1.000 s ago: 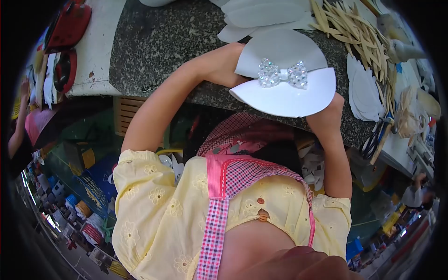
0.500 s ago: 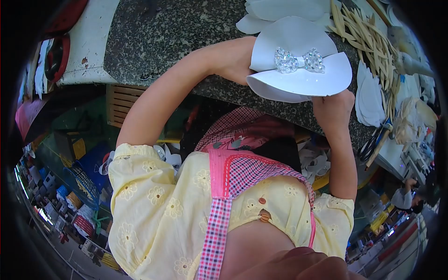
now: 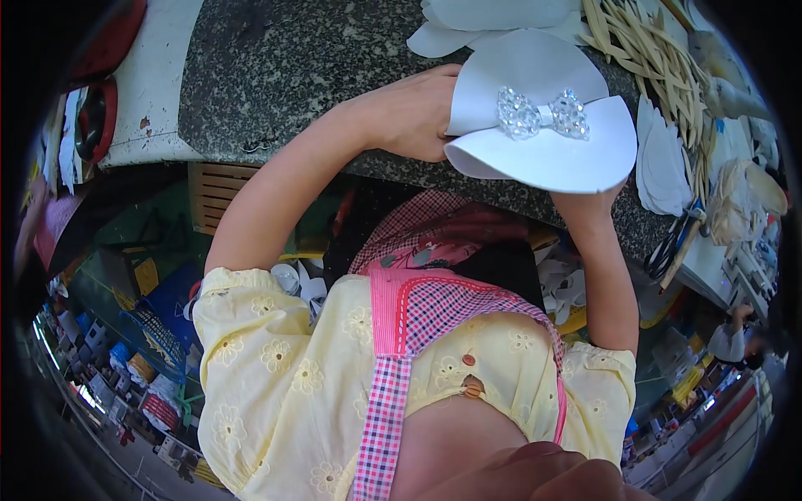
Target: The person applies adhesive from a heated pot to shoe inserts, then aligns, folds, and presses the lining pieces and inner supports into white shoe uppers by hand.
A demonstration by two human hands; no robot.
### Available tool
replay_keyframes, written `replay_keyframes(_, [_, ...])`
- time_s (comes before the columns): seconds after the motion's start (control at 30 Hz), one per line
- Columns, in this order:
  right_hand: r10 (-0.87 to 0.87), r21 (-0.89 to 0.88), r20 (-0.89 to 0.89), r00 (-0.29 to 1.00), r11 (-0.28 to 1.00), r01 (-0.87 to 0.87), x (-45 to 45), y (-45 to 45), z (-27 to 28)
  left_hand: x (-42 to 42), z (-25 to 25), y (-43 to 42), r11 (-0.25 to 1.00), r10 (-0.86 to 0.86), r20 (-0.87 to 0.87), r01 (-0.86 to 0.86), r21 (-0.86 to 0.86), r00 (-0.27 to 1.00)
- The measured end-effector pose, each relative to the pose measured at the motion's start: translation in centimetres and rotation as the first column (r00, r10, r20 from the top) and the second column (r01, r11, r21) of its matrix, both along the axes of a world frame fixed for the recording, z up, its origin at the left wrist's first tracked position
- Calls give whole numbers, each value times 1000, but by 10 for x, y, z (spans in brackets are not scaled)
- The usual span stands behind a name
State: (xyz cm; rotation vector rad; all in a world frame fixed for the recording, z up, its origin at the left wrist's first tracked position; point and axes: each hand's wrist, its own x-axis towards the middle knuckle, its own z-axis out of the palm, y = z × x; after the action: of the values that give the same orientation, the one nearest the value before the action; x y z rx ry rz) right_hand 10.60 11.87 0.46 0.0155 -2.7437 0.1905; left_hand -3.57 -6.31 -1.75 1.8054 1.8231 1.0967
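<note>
A white shoe upper (image 3: 543, 163) with overlapping curved flaps is held up above the front edge of the dark speckled worktop. On its middle sits a sparkling rhinestone bow (image 3: 543, 113). At its left side my left hand (image 3: 422, 113) is closed on the edge, the fingertips partly behind the white material. My right hand (image 3: 589, 204) grips it from below at the right, with most of its fingers hidden under the lower flap.
Stacked white cut pieces (image 3: 493, 15) lie at the back of the speckled worktop (image 3: 284, 75). To the right are many thin beige strips (image 3: 643, 50), more white pieces (image 3: 660, 159), scissors (image 3: 668, 250) and a crumpled plastic bag (image 3: 739, 200). Another person (image 3: 735, 338) is at the far right.
The white upper has tilted, so its lower flap faces me more fully. My left hand shows more of its back and fingers, while my right hand has gone further under the flap.
</note>
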Motion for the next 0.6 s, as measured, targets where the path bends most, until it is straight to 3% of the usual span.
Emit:
replay_keyframes(0.1, [46, -24, -35, 998, 999, -47, 0, 5, -8, 0, -5, 6, 997, -23, -17, 24, 73, 1000])
replay_keyframes(0.17, [-13, 11, 47, 999, 1000, 12, 0, 3, -11, -1, -11, 15, 996, -47, -4, 47, 78, 999])
replay_keyframes(0.23, [81, 63, -56, 995, 995, -77, 1, 13, -18, -1, -17, 26, 996, -82, -77, 79, -34, 994])
replay_keyframes(0.33, [131, -106, 38, 991, 986, -126, 6, 37, -29, -4, -4, 27, 992, -72, -82, 63, -107, 994])
replay_keyframes(0.37, [247, -121, 48, 968, 963, -240, 8, 55, -38, -6, 4, 27, 992, -55, -65, 47, -116, 996])
replay_keyframes(0.5, [151, -113, 105, 983, 984, -139, 2, 41, -27, -10, 18, 39, 930, -70, -68, 41, -366, 995])
replay_keyframes(0.6, [145, -45, 51, 988, 989, -143, -3, 27, -13, -10, 15, 39, 947, -78, -13, 70, -314, 997])
